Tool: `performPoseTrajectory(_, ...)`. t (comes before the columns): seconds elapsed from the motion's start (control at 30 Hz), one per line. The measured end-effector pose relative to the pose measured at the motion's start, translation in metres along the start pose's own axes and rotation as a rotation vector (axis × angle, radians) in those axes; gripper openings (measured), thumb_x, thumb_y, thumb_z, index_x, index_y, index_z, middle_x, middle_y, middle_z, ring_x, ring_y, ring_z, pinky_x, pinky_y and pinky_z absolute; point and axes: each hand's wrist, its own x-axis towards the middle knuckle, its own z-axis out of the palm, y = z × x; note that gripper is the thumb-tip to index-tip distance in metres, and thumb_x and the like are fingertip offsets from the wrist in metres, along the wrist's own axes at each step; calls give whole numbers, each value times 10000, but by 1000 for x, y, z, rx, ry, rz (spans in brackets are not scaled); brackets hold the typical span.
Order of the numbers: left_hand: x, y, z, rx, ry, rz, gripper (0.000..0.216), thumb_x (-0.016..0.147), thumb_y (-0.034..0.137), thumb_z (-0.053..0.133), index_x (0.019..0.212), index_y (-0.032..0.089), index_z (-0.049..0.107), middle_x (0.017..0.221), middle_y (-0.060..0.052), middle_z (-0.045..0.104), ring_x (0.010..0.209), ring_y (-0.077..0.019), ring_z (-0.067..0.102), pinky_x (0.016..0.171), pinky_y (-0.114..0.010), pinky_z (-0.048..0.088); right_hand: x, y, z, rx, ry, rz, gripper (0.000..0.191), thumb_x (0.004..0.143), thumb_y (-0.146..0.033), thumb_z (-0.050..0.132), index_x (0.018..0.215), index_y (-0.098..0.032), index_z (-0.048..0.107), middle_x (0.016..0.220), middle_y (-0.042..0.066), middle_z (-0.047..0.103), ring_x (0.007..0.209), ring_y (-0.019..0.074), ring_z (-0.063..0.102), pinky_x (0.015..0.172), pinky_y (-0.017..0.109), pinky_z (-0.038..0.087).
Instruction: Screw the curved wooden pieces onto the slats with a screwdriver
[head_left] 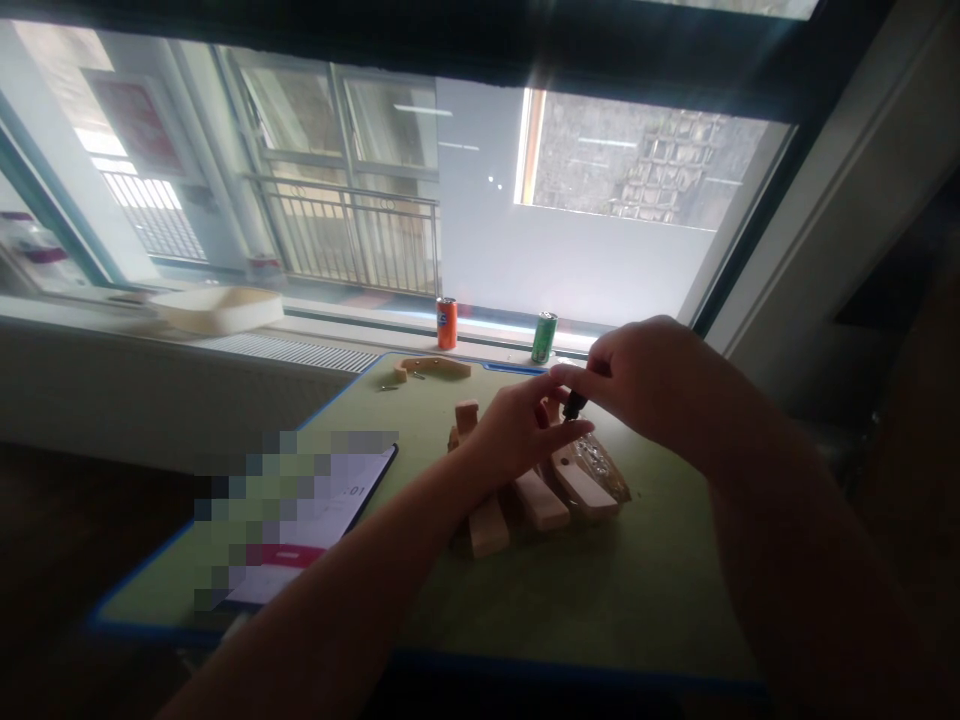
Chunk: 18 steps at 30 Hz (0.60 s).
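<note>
On the worktop: tablet at left, slats right of it, bag right of these; wood piece behind, screws beside it. Behind, on the windowsill: tray left, two cans right.

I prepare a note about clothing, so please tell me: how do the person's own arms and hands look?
The left hand and right hand show no gloves. The left forearm and right forearm show no sleeves, watch or bracelet. Rings cannot be told in this dim light.
</note>
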Motion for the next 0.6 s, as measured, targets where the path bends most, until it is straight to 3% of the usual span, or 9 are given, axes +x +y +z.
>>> performPoseTrajectory(0.1,2,-1,-1,27,56,41,262,746,335,627,954,176,625,748,-3,618,539,-53,493,497,-182,409,0,-1,1,-53,1,40,536,814,-590,376,672,-154,654,592,70,577,513,139,494,469,260,280)
performPoseTrajectory(0.2,3,-5,0,37,35,108,218,786,302,582,956,177,638,761,-6,621,580,-65,506,544,-199,425,0,0,2,-67,-14,85,561,828,-585,342,657,-149,651,592,80,580,516,148,506,472,267,289)
performPoseTrajectory(0.33,4,-7,0,3,-7,152,214,834,284,517,946,153,643,797,-25,627,665,-84,532,615,-217,440,-2,3,1,67,-49,21,455,816,-546,413,782,-173,671,672,63,621,542,141,523,477,255,312)
performPoseTrajectory(0.43,5,-8,1,-19,-31,146,226,847,275,495,976,159,639,850,-37,628,743,-105,552,677,-239,448,-5,7,-5,184,-91,-81,283,790,-407,520,962,-224,651,766,25,650,588,123,544,492,230,331)
performPoseTrajectory(0.6,4,-10,4,-13,-31,4,312,790,328,571,1068,190,605,896,-37,628,654,-92,536,583,-227,442,0,15,-8,134,-128,-82,238,799,-366,507,827,-210,684,676,8,633,555,104,523,507,233,320)
